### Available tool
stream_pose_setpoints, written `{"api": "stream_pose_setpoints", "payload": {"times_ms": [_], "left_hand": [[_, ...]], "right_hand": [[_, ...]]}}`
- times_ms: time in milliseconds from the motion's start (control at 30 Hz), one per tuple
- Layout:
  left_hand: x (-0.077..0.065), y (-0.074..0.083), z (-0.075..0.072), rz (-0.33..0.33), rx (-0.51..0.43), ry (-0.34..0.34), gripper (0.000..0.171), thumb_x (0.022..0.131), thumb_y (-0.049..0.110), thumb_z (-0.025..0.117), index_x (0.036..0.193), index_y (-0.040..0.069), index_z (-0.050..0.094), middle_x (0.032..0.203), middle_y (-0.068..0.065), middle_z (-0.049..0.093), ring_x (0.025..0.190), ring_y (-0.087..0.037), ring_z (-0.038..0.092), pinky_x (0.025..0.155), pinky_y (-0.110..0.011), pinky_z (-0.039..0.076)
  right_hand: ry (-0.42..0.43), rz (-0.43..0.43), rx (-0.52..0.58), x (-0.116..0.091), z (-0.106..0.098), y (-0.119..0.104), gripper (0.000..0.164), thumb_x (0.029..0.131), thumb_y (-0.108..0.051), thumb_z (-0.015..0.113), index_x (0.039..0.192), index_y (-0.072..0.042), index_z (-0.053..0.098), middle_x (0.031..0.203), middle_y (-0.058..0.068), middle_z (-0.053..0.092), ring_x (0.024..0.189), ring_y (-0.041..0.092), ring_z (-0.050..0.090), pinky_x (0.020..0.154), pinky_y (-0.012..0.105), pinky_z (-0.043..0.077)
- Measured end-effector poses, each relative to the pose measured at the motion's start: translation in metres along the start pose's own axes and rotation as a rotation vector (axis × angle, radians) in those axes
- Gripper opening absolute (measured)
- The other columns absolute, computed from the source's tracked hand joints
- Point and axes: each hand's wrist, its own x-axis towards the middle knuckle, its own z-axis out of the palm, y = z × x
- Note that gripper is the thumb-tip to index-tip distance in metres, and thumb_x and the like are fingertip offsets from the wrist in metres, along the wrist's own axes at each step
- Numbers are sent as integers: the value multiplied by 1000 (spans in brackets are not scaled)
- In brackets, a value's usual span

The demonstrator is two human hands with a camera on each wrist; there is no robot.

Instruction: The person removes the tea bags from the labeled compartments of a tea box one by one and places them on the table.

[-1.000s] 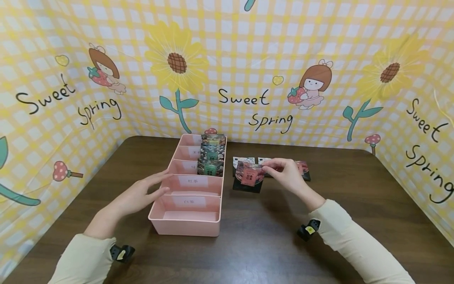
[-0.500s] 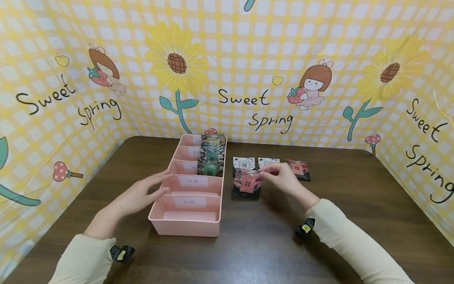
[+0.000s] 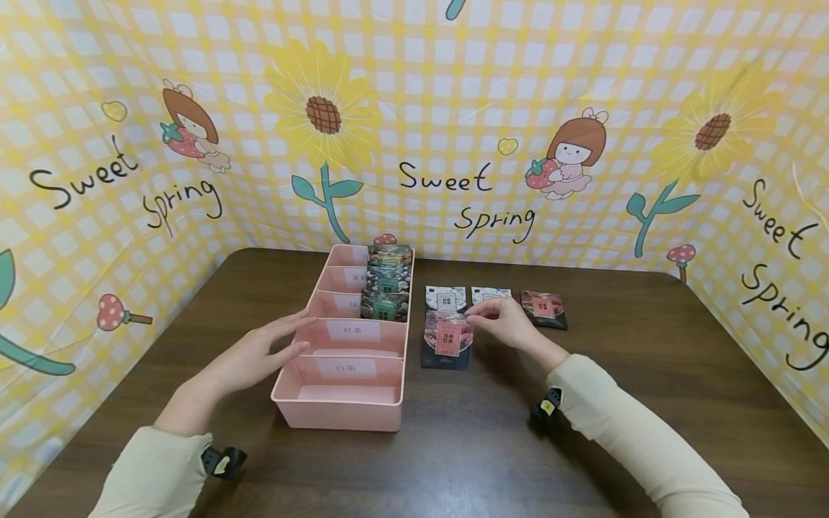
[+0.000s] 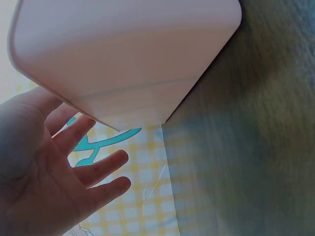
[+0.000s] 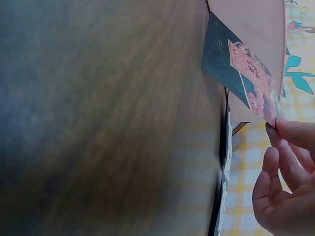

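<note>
My right hand (image 3: 504, 322) pinches a red-and-black tea sachet (image 3: 447, 342) by its top right corner between thumb and forefinger. The sachet is tilted over the table, to the right of a long pink divided box (image 3: 340, 415). In the right wrist view the thumb and finger grip the corner of the same sachet (image 5: 241, 69). My left hand (image 3: 249, 356) rests at the left rim of the box, fingers spread and fairly straight. Seen from the left wrist, the left hand (image 4: 64, 167) has its fingertips along the box wall (image 4: 128, 59).
Two white sachets (image 3: 490, 293) lie behind the right hand, one partly covered by the held sachet. Another red sachet (image 3: 542, 308) lies to the right. Green sachets (image 3: 383, 306) stand in the box's far compartments; its two near compartments carry paper labels (image 3: 346, 368). A patterned cloth hangs behind.
My right hand has brought the red sachet toward me and slightly left, lower over the table, uncovering the white sachets and the other red one. The left hand has stayed at the box.
</note>
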Motion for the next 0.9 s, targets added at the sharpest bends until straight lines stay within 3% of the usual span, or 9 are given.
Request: {"api": "stream_pose_setpoints", "payload": {"times_ms": [167,467,900], "left_hand": [[0,0,0,-5,-3,-3,50,96,33,51,140,9,43,147,-22,37,134,-43,34,105,-60,31],[1,1,-1,0,3,1,51,95,32,52,139,8,43,146,-22,37,134,-43,35,105,-59,31],[0,2,-1,-6,-1,-1,51,95,32,52,139,9,44,147,-22,37,134,-42,35,106,-59,31]], "right_hand": [[-5,6,-31,6,5,4,12,87,-11,65,92,-3,72,87,12,72,74,10,62,69,25,50],[-21,27,-103,12,9,4,12,85,-12,67,88,-3,73,87,13,73,80,19,67,68,26,52],[-70,66,-157,18,14,3,11,83,-10,68,86,-1,73,82,13,73,71,13,64,60,22,47]]}}
